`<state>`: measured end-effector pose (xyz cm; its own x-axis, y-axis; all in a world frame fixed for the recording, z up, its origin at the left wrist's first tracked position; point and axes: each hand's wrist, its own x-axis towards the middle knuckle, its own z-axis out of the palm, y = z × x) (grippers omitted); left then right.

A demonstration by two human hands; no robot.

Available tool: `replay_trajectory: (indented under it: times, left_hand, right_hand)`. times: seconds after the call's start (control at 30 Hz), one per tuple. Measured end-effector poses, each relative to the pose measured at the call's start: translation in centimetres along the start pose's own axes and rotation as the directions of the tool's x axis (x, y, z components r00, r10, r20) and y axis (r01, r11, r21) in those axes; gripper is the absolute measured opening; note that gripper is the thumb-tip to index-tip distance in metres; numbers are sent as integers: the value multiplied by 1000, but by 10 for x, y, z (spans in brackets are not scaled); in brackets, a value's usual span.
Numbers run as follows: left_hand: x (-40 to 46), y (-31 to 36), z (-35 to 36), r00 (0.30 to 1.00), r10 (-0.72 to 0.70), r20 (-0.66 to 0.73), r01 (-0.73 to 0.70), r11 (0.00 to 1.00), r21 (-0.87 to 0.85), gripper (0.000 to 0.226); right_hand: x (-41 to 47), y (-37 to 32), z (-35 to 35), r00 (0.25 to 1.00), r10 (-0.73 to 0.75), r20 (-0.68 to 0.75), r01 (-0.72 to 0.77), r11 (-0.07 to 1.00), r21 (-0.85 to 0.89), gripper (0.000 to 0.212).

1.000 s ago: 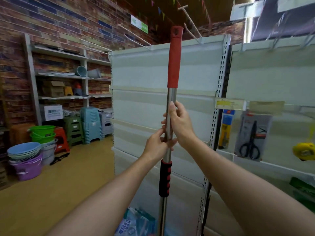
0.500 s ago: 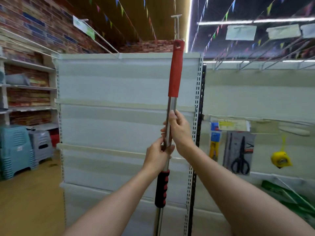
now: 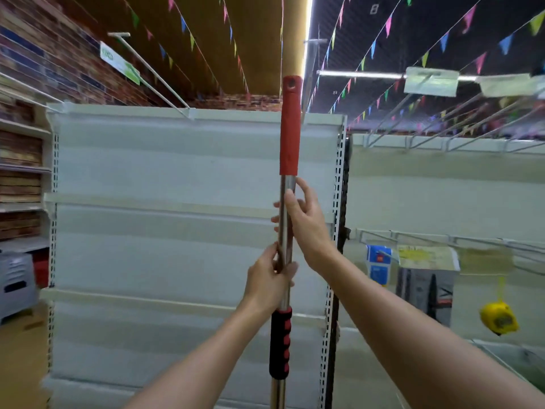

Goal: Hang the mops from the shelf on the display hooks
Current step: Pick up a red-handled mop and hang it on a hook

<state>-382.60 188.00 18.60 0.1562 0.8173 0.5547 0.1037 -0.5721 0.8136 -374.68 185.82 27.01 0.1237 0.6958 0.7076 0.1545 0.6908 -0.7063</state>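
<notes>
I hold a mop handle (image 3: pixel 289 134) upright in the middle of the view; it has a red top grip with a hanging hole, a steel shaft and a black-and-red lower grip. The mop head is out of view below. My left hand (image 3: pixel 269 283) is closed round the steel shaft just above the lower grip. My right hand (image 3: pixel 305 222) grips the shaft higher up, just under the red grip. A long display hook (image 3: pixel 309 63) juts out from the top of the white shelf panel, right behind the handle's tip. Another display hook (image 3: pixel 147 70) juts out to the left.
A white backing panel (image 3: pixel 177 216) stands straight ahead. To the right, wire hooks (image 3: pixel 442 239) carry packaged scissors (image 3: pixel 424 286), a blue packet (image 3: pixel 378 262) and a yellow tape measure (image 3: pixel 498 318). A brick wall with shelves (image 3: pixel 20 172) and stacked stools (image 3: pixel 16 280) lie at the left.
My view has tilted upward and to the right, so the ceiling and top hooks show more. My right hand has slid up the shaft; the red tip is now beside the top hook.
</notes>
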Motion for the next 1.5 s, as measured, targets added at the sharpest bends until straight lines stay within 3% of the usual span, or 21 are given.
replay_trajectory:
  times: [0.1, 0.3, 0.43, 0.6, 0.73, 0.9, 1.5]
  left_hand:
    - [9, -3, 0, 998, 21, 56, -23, 999, 40, 45]
    - [34, 14, -2, 979, 84, 184, -106, 988, 110, 77]
    - [61, 45, -4, 969, 148, 199, -151, 989, -2, 63]
    - [76, 70, 2, 960, 161, 229, -195, 972, 132, 56]
    - [88, 84, 1, 960, 172, 221, -202, 972, 121, 85]
    - [97, 98, -2, 919, 279, 278, -338, 921, 195, 115]
    - [108, 93, 5, 882, 407, 237, -460, 854, 246, 116]
  right_hand:
    - [27, -21, -3, 996, -88, -7, 88, 996, -2, 53]
    - [52, -36, -6, 980, -198, -27, 190, 965, -182, 63]
    - [61, -38, -15, 970, -225, -90, 198, 951, -239, 64]
    - [62, -38, -27, 976, -191, -104, 167, 964, -207, 64]
    - [65, -37, -28, 969, -222, -111, 185, 943, -276, 64]
    - [77, -44, -27, 966, -234, -110, 197, 942, -271, 63]
    - [88, -36, -32, 944, -322, -77, 297, 926, -231, 63]
